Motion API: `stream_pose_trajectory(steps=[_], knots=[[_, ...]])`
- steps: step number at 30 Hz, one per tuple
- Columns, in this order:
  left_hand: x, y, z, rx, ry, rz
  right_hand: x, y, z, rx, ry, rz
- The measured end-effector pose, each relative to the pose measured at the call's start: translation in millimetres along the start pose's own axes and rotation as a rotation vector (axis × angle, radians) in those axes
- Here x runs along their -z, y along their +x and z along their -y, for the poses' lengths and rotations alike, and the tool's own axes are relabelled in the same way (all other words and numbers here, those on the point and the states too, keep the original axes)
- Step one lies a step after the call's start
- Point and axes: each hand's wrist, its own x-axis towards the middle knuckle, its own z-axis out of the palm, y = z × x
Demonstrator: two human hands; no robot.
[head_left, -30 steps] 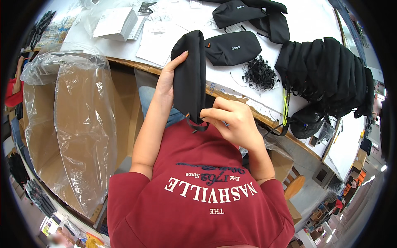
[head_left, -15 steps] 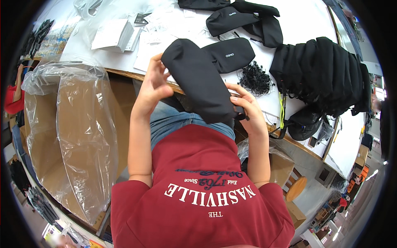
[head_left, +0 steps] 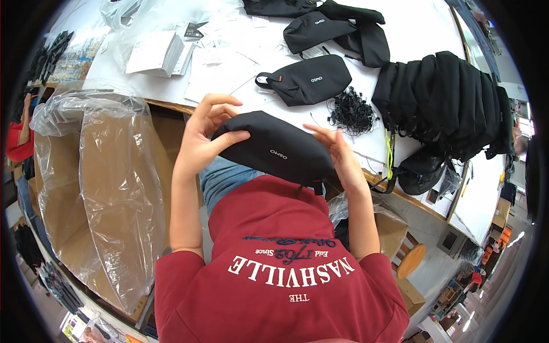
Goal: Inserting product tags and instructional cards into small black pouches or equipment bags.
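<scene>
A black fabric pouch (head_left: 269, 137) with small pale lettering hangs tilted over my lap, just off the table's front edge. My left hand (head_left: 209, 134) is closed on its left end, thumb pressed on the front and fingers behind. At the pouch's right end is my right hand (head_left: 342, 157), its fingers stretched out and apart; the palm side lies against or very near the fabric. A short dark tab hangs below the pouch's lower right. On the table beyond lies a similar black pouch (head_left: 311, 80) with a loop at its left end.
More black pouches (head_left: 320, 28) lie at the far side. A heap of thin black cords (head_left: 351, 111) sits before a large row of stacked black pouches (head_left: 440, 106). White cards (head_left: 154, 52) are piled at far left. A plastic-lined cardboard box (head_left: 97, 188) stands at left.
The held pouch has turned from steep to more level and come lower, its lettered side now showing. My right hand's fingers have straightened. The pouch behind is now uncovered.
</scene>
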Motion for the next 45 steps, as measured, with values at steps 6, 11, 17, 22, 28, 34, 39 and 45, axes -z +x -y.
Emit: stream_pose_trajectory(steps=[6,11,17,22,28,34,39,45], knots=[[-9.8,-2.0,14.2,0.073,-0.074,-0.064,-15.3,2.2,7.2,0.410,-0.010,0.042],[-7.3,1.1,22.0,-0.155,-0.012,-0.088,-7.3,-1.3,14.2,0.539,-0.131,-0.089],[-16.6,9.2,21.2,-0.226,0.165,-0.160,8.7,-17.9,43.7,0.641,-0.631,-0.038],[-10.3,-3.5,34.3,-0.108,0.173,0.012,36.2,-42.5,50.1,0.293,-0.555,0.127],[-23.5,11.4,45.9,0.166,-0.271,0.361,98.2,-122.3,69.1,0.321,-0.357,-0.207],[-23.5,29.3,63.6,0.243,-0.365,0.487,212.2,-245.6,32.6,1.046,0.247,-0.762],[-6.2,31.4,99.8,0.312,-0.913,0.168,293.4,-259.4,109.0,1.235,0.566,-1.186],[-16.4,22.6,73.6,0.270,-0.601,0.758,378.6,-175.2,159.6,1.108,-0.448,-1.871]])
